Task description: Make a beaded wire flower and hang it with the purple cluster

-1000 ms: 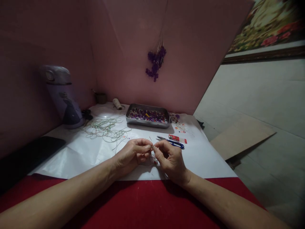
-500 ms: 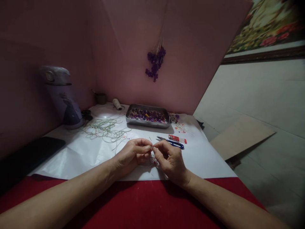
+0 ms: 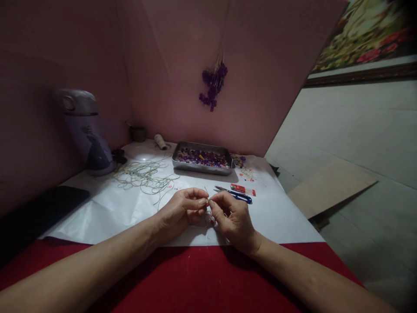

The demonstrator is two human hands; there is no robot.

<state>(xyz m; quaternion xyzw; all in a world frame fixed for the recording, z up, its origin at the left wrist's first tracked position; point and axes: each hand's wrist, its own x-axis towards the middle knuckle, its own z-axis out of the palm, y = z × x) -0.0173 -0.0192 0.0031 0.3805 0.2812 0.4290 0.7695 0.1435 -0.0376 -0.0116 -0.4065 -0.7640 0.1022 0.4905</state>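
My left hand [image 3: 180, 211] and my right hand [image 3: 232, 219] meet fingertip to fingertip over the white paper sheet [image 3: 114, 208]. Both are closed in a pinch on a thin thread [image 3: 206, 191], whose short end sticks up between them. A small beaded piece [image 3: 211, 219] with a red bead hangs under the fingertips, partly hidden by my right thumb. Just beyond my right hand lie blue-handled thread snips [image 3: 236, 195] and a red lighter [image 3: 243, 189].
A metal tray [image 3: 202, 167] of purple and mixed beads sits at the back, loose beads [image 3: 246, 174] to its right. Tangled pale cord [image 3: 143, 174] lies left; a purple flask [image 3: 86, 130] and a cord spool [image 3: 160, 141] stand behind. Purple beadwork [image 3: 212, 84] hangs on the wall.
Almost nothing differs. My fingertips have shifted slightly on the thread, and its short end now stands a little more upright between them.
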